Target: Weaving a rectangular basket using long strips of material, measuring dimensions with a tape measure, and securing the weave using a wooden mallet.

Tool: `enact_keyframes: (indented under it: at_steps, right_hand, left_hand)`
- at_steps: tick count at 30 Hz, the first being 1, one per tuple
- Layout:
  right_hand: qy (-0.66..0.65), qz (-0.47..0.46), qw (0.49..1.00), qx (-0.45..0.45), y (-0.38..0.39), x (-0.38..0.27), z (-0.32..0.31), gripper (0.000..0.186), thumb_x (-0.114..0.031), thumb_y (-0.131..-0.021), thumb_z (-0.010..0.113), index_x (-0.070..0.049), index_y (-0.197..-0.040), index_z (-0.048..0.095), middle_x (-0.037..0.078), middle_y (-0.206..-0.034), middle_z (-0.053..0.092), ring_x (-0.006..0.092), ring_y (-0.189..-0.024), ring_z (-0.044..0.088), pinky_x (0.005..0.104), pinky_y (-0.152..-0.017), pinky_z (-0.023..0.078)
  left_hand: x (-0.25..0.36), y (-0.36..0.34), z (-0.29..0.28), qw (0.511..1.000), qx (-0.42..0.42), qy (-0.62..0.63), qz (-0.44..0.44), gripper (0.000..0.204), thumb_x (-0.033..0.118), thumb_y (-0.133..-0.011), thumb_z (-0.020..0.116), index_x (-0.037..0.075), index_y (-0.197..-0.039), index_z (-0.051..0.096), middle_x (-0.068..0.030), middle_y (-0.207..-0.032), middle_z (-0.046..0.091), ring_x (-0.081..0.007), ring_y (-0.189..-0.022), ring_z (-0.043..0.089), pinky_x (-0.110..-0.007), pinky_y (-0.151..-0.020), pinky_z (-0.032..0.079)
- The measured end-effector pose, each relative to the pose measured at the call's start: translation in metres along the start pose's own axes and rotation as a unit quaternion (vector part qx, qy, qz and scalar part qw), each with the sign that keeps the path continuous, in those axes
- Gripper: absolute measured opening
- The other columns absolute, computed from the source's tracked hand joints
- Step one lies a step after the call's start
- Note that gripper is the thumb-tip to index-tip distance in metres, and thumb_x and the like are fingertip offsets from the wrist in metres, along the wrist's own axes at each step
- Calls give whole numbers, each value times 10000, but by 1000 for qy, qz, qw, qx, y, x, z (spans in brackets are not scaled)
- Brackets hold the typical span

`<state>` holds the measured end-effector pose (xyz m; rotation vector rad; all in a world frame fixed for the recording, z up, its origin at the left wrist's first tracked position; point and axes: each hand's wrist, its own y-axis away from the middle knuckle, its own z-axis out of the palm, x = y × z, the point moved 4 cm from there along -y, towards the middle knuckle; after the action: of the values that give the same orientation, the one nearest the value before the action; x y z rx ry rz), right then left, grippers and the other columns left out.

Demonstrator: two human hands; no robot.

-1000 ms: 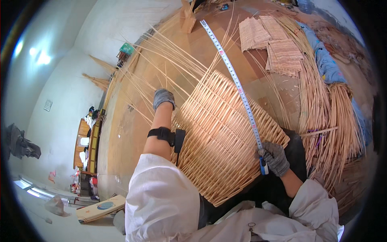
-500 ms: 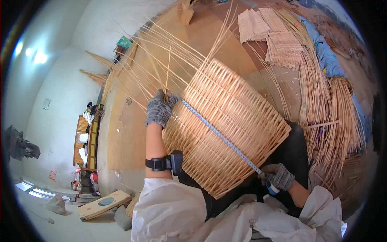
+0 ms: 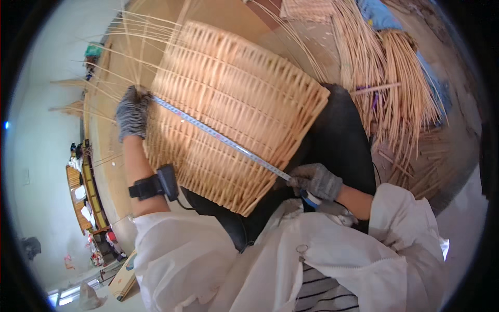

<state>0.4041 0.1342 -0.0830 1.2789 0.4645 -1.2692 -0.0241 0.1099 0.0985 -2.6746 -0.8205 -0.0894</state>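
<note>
A square panel of woven pale wicker (image 3: 232, 88), long loose rods sticking out from its upper left, lies tilted across my dark-clad lap. A steel tape measure's blade (image 3: 215, 134) stretches diagonally over the weave. My left hand (image 3: 132, 112), in a grey knit glove, is closed at the panel's left edge, at the blade's far end; exactly what its fingertips hold is blurred. My right hand (image 3: 315, 182), gloved alike, grips the blue-and-silver tape case (image 3: 310, 199) beside the panel's lower right edge.
Bundles of thin rods (image 3: 403, 88), woven mats (image 3: 306, 9) and blue fabric (image 3: 377, 13) lie on the right and upper right. A wooden shelf with clutter (image 3: 77, 200) stands by the white wall on the left, with a long printed box (image 3: 122, 278) below it.
My left hand has come round to grip the panel's left edge, and the tape, formerly reaching out past the panel, now lies across it. The view has shifted, so everything sits higher and further left.
</note>
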Motion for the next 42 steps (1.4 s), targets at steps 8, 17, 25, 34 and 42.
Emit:
enact_keyframes:
  at_steps: [8,17,25,34,42]
  right_hand:
    - [-34,-94,995,29,-9,21,11,270,-91,-872,543,-29,-1135,564,72,-843,637,108,-727,574,252,-671,491]
    - [126,-66,989,51,-1,9,13,298,-98,-853,552,-52,-1148,551,103,-858,642,153,-748,600,275,-705,497]
    - [113,-63,990,64,2,8,9,205,-120,-868,523,-69,-1053,596,83,-751,624,155,-653,579,268,-641,484]
    - [25,-153,958,240,15,-36,-42,191,-152,-899,484,-3,-928,601,59,-659,588,117,-577,555,256,-543,460]
    - [52,-199,948,242,16,-48,-73,197,-152,-903,491,8,-945,598,61,-662,587,110,-572,547,237,-523,441]
  left_hand:
    - [33,6,-11,995,-33,-96,-2,344,274,-823,599,1,-1030,574,-183,-938,627,-319,-848,603,-350,-756,459]
    - [37,4,-13,991,-40,-130,7,411,323,-812,610,-7,-1052,570,-194,-927,626,-321,-863,604,-355,-763,458]
    - [5,-4,-3,998,-25,-49,-4,316,216,-771,653,19,-1006,577,-165,-882,636,-313,-816,605,-356,-733,458]
    - [9,-13,0,992,-76,-16,-95,366,307,-776,656,47,-1021,578,-100,-815,645,-189,-762,599,-305,-725,470]
    - [52,-17,-6,978,-128,-162,-21,421,380,-820,560,102,-1135,574,-168,-967,639,-294,-916,609,-379,-832,454]
